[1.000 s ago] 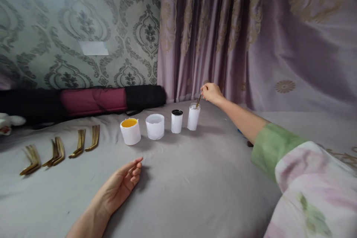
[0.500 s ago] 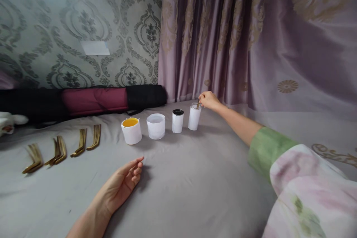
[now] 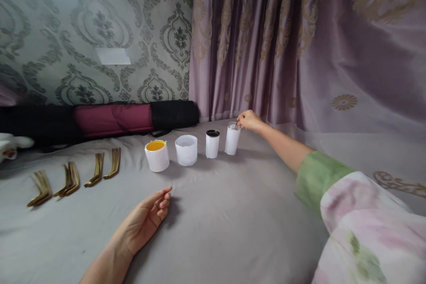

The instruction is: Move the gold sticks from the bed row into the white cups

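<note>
At the far right of a row of containers, my right hand [image 3: 249, 120] is closed in a pinch at the rim of a tall clear jar [image 3: 232, 141] wrapped in white. A thin gold-coloured piece [image 3: 237, 124] shows slightly at its fingertips, over the jar's mouth; most of it is hidden. Touching none of the containers, my left hand [image 3: 148, 217] rests on the grey sheet [image 3: 233, 222] with loosely bent fingers, holding nothing. Left of the jar stand a narrow white container with a dark inside [image 3: 212, 145], a wide white tub [image 3: 186, 151] and a white tub with a yellow inside [image 3: 158, 159].
Several bundles of slim gold-coloured pieces, perhaps cutlery [image 3: 95, 171], lie on the sheet at left. Behind them runs a long black and maroon roll [image 3: 113, 120]. A purple curtain [image 3: 253, 53] hangs close behind the jar. A white plush object [image 3: 13, 144] sits at the left edge.
My right hand stays at the jar's rim, and the thin piece shows less between its fingers. My left hand and the containers have hardly moved.
</note>
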`<state>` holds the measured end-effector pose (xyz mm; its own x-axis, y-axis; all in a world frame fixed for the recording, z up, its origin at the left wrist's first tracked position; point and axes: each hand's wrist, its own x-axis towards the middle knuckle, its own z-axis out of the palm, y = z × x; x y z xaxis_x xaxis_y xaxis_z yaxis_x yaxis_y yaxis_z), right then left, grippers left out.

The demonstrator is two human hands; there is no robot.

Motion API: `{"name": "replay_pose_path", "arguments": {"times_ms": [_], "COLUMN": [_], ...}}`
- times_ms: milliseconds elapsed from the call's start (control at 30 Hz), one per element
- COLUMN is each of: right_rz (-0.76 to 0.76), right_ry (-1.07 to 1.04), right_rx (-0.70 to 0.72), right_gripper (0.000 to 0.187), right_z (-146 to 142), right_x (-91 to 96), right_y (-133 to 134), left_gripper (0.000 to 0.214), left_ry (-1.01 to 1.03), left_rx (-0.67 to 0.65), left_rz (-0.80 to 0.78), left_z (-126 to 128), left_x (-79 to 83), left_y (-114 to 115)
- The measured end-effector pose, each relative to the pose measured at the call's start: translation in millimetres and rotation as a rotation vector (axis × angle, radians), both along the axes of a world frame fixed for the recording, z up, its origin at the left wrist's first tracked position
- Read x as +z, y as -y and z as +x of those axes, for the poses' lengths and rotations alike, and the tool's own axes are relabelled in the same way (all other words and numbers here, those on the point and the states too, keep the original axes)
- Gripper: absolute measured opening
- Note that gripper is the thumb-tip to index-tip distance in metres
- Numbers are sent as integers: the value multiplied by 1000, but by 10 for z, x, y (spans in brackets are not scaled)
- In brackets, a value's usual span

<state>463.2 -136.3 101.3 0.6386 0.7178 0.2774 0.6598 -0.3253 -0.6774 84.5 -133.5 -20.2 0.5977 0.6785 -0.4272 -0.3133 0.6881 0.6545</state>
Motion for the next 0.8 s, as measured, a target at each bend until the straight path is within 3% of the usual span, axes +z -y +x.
{"name": "replay_pose_path", "arguments": {"times_ms": [800], "right_rz": [-57], "right_ry": [-46], "right_rx": [-66], "right_gripper": [9], "right_z": [-37], "right_x": [95], "right_y": [25], "left_gripper": [20], "left_ry": [2], "left_rx": [16], "left_rz": [-2], "left_z": [6], "left_x": [-8], "left_y": [-8]}}
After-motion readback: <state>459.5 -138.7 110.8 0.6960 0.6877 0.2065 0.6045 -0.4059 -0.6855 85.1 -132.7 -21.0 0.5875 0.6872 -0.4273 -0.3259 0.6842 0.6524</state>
